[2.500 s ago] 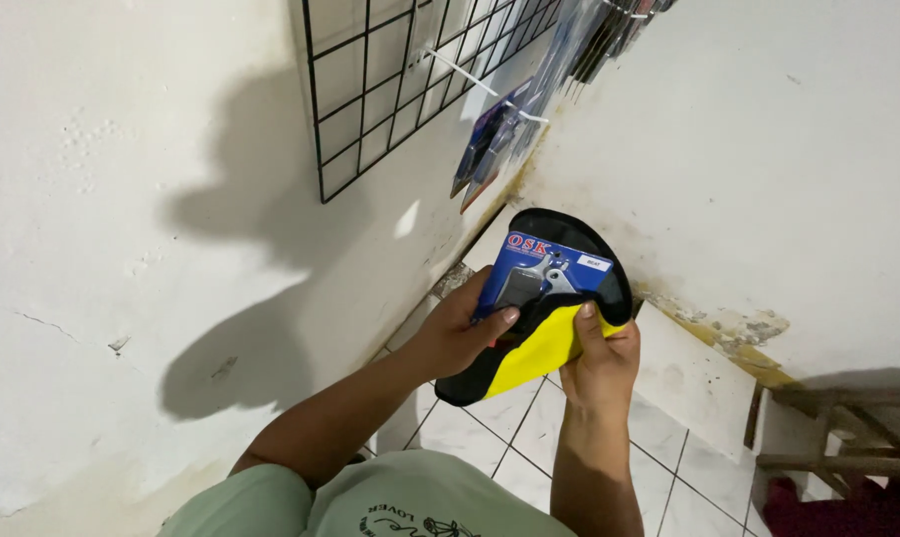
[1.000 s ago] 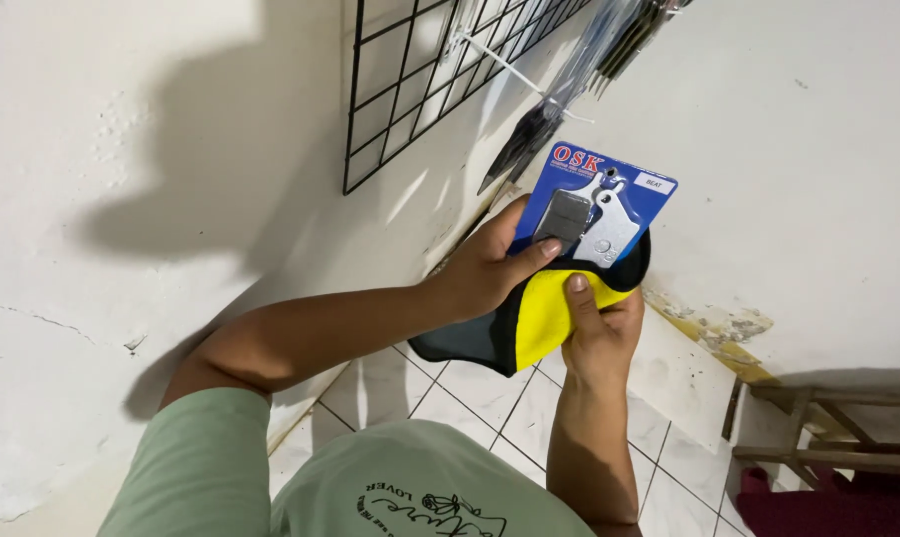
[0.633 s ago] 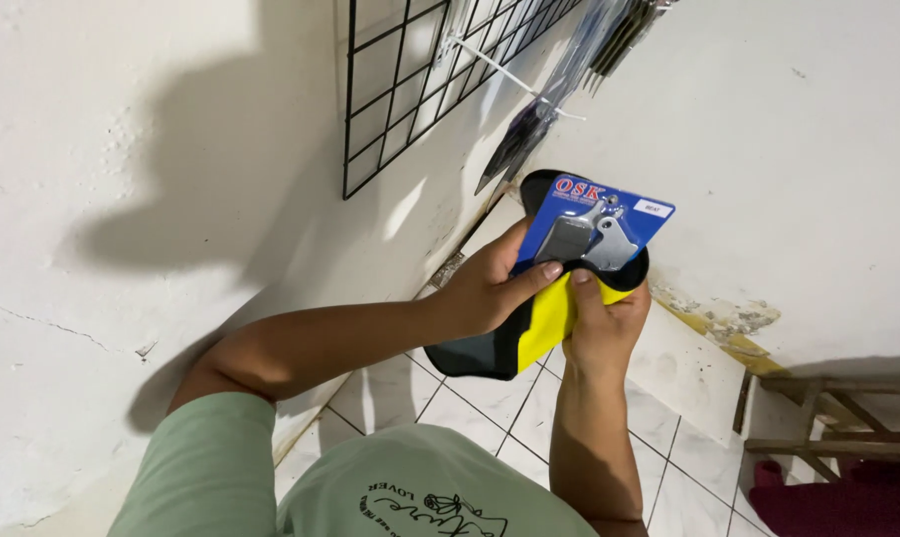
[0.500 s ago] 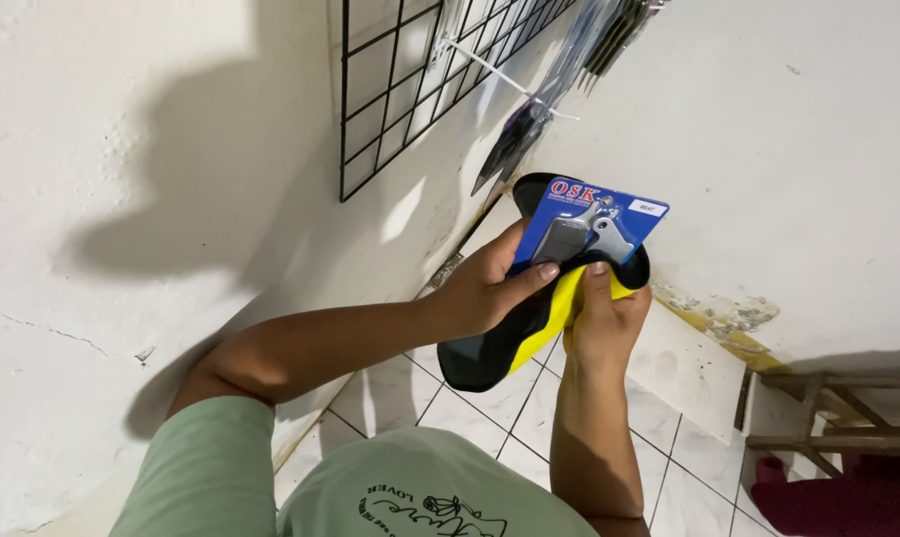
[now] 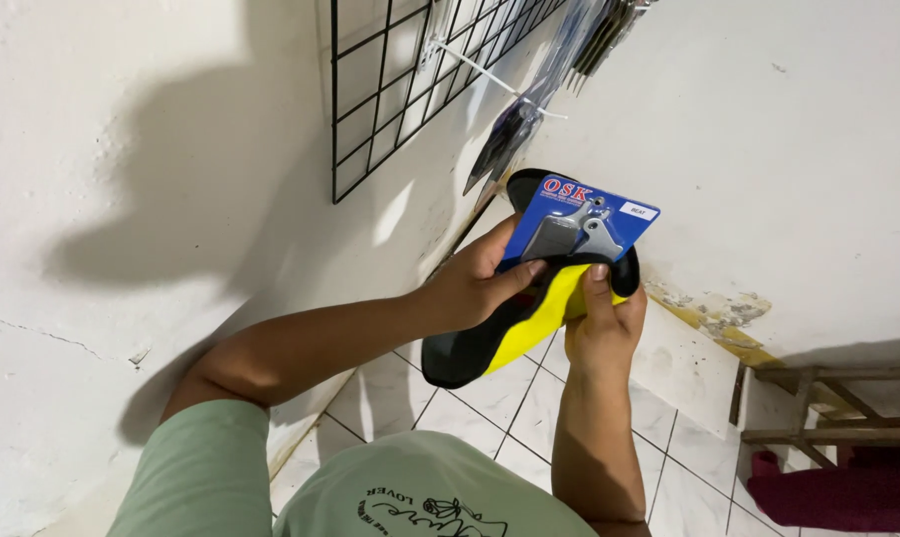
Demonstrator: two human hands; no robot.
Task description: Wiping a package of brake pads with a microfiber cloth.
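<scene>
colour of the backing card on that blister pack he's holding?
Blue backing card, with a grey metal part under clear plastic. Seen in the head view, held over a black-and-yellow pad.

Wire grid (image 5: 390,89) cut off by top edge; upper part out of view. Packets on hook (image 5: 509,139) blurred, contents unreadable; more hanging packs (image 5: 604,35) cropped at top. Blue card pack (image 5: 579,224) covers part of black-yellow saddle (image 5: 514,323). Left hand (image 5: 475,288) fingers partly behind saddle. Wooden frame (image 5: 827,408) and red cloth (image 5: 837,492) cut by right edge.
</scene>
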